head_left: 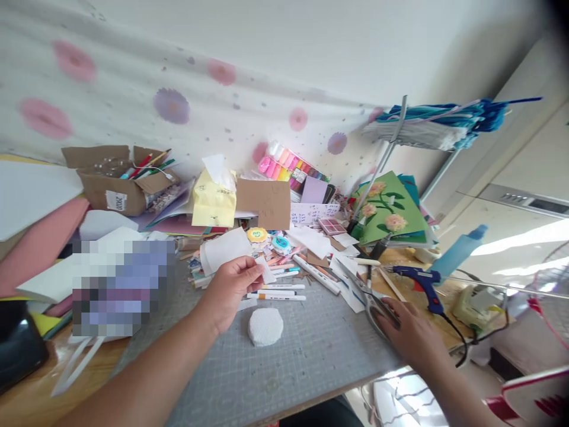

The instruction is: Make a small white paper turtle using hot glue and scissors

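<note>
Left hand (231, 283) is pinching a small white paper scrap (267, 271) above the grey cutting mat (311, 350), right hand (406, 332) is closed on the scissors (362, 290) lying near the blue glue gun (422, 283).

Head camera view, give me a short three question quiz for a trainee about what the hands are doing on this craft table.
1. True or false: the left hand pinches a small piece of white paper.
2. What does the right hand rest on? A) blue glue gun B) scissors C) tissue pack
3. What white, roughly round thing lies on the grey cutting mat below the left hand?

Key: 1 true. 2 B. 3 a white foam pad.
</note>
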### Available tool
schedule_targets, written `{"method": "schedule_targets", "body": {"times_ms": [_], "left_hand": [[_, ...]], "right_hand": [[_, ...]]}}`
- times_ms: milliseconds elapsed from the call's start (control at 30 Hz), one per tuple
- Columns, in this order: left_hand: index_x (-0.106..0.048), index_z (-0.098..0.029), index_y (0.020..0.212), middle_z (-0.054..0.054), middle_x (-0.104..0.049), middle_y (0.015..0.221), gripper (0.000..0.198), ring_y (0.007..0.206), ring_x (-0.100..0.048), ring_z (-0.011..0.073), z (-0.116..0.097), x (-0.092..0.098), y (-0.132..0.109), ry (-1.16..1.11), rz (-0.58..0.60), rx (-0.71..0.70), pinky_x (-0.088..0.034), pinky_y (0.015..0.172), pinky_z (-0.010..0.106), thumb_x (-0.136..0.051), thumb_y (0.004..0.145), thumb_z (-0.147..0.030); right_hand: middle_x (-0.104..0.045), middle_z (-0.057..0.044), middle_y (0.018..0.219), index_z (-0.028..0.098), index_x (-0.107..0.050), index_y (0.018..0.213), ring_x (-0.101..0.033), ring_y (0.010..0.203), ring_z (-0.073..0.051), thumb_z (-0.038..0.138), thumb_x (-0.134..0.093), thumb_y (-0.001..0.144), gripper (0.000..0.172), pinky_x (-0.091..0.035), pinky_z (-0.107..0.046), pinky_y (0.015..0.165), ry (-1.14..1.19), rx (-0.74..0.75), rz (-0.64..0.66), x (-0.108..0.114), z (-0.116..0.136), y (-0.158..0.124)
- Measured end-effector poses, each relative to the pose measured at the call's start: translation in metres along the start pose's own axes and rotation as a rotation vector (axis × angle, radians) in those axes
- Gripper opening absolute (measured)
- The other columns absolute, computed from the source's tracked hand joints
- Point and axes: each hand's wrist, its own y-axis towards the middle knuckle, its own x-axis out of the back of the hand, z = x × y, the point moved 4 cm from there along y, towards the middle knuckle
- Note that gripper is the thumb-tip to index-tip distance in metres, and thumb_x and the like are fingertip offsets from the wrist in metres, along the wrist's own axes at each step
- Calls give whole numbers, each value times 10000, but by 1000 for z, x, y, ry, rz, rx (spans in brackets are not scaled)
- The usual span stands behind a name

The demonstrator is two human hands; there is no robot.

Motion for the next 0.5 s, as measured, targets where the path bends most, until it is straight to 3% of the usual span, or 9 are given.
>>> {"method": "schedule_targets", "body": {"times_ms": [100, 233, 300, 367, 433, 500], "left_hand": [[-609, -146, 654, -17, -576, 686, 254, 706, -526, 115, 0, 1, 1, -11, -4, -8, -474, 683, 246, -768, 662, -345], [-594, -144, 624, -10, -570, 659, 264, 693, -529, 120, 2, 2, -1, -48, -18, -16, -479, 671, 247, -773, 655, -336], [-591, -144, 616, -3, -578, 653, 264, 691, -540, 123, 2, 3, -2, -81, -17, -22, -483, 674, 250, -774, 652, -330], [-590, -145, 614, 3, -589, 652, 262, 692, -554, 126, 1, 2, -2, -120, -11, -26, -488, 689, 257, -776, 648, -326], [-582, -150, 607, 0, -589, 640, 264, 687, -566, 128, -1, 0, -3, -159, -5, -23, -493, 699, 264, -779, 646, -321], [-577, -153, 607, -1, -592, 637, 259, 689, -580, 131, -3, -1, -5, -194, -1, -13, -497, 706, 271, -779, 648, -310]], "right_hand": [[-639, -146, 1179, 191, -547, 1259, -609, 1044, -329, 427, -480, 817, 505, -460, -443, 876, -24, -13, 75, 0, -1, -3], [-703, -92, 911, 222, -547, 1247, -662, 833, -311, 484, -549, 752, 560, -493, -402, 699, 93, -106, 38, 9, -1, -2], [-654, -46, 753, 207, -531, 1236, -640, 698, -275, 528, -602, 707, 623, -487, -366, 615, 315, -126, -19, 12, 3, -5], [-545, 15, 644, 183, -488, 1232, -572, 557, -209, 567, -635, 698, 673, -491, -341, 571, 663, -66, 27, 12, 19, -13], [-473, 47, 643, 198, -459, 1208, -493, 469, -142, 602, -589, 754, 621, -516, -339, 578, 1002, 56, 171, 12, 46, -26], [-488, 32, 680, 223, -467, 1187, -497, 494, -136, 676, -512, 777, 613, -520, -336, 593, 1163, 213, 309, 17, 80, -41]]}}
